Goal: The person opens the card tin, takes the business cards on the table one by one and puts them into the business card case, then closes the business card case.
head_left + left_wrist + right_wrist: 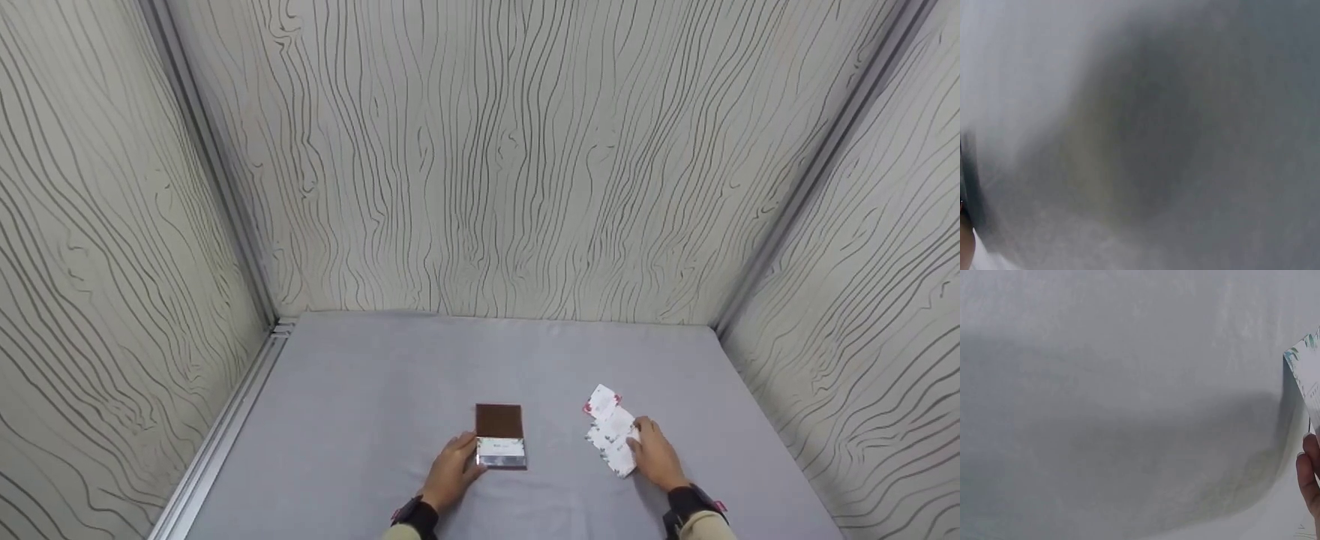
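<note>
A flat brown card holder [499, 420] lies on the grey cloth in the head view. A white printed card [501, 448] sits across its lower half, above a shiny clear strip. My left hand [452, 471] holds the holder by its left edge, thumb at the lower corner. To the right, several white cards [602, 401] with red or green floral borders overlap in a slanting row. My right hand [658, 457] pinches the right edge of these cards. In the right wrist view, a leaf-bordered card [1310, 374] stands tilted above its shadow, with fingers [1307, 478] at its edge.
Grey cloth [375, 390] covers the table. Wood-grain patterned panels [480, 165] rise at the back and both sides. A metal rail [225, 427] runs along the left table edge. The left wrist view shows mostly blurred cloth and shadow.
</note>
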Demonstrator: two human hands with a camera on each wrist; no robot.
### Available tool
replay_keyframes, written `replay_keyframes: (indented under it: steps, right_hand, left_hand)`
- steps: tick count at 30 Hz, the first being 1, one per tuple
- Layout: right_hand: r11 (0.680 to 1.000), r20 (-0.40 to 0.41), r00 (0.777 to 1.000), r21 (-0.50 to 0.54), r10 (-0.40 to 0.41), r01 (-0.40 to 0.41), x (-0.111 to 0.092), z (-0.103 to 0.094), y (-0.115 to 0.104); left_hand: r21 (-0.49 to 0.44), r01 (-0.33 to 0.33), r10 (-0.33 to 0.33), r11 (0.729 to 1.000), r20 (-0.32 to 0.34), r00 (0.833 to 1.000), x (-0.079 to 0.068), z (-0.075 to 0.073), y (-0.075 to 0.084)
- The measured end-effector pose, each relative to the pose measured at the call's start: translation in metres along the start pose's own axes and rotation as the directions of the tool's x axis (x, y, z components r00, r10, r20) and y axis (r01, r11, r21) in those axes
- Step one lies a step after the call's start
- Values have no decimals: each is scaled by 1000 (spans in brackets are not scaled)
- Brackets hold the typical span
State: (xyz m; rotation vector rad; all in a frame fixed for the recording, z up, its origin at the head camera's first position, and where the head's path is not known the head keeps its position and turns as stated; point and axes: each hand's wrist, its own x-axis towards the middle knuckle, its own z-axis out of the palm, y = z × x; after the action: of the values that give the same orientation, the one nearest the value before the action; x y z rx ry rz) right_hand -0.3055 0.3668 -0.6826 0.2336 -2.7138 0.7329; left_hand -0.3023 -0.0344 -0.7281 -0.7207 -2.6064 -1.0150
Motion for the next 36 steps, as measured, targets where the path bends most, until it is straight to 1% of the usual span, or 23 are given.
replay_keyframes:
  steps: [2, 4, 6, 11, 17, 25, 27, 30, 36]
  right_hand:
    - [999, -16, 999, -1, -32, 32, 0, 1, -1]
    - [998, -26, 998, -8, -64, 64, 0, 2, -1]
    - [997, -28, 997, -9, -74, 74, 1, 2, -1]
    - [999, -9, 999, 6, -47, 47, 1, 4, -1]
    - [999, -11, 1000, 17, -27, 27, 2, 4, -5]
    - [999, -4, 1000, 42, 8, -8, 3, 8, -11]
    - [999, -22, 1000, 45, 0, 1, 4, 10, -12]
    - [998, -52, 998, 43, -33, 35, 5, 13, -14]
    - [996, -61, 995, 48, -78, 81, 7, 17, -22]
  left_hand:
    - [2, 0, 0, 1000, 4, 1000, -1, -1, 1]
    - [2, 12, -13, 1000, 17, 1000, -1, -2, 2]
    - [1, 25, -25, 1000, 28, 999, 0, -3, 3]
    - [-2, 39, -39, 999, 37, 999, 0, -4, 4]
    - [-10, 18, -18, 1000, 18, 1000, -1, -2, 3]
    - [-7, -3, 3, 1000, 12, 1000, 0, 0, 0]
    - [-2, -5, 5, 1000, 11, 1000, 0, 1, 0]
    - [-3, 2, -2, 1000, 20, 1000, 0, 1, -1]
    - [-28, 55, -53, 998, 66, 996, 0, -1, 1]
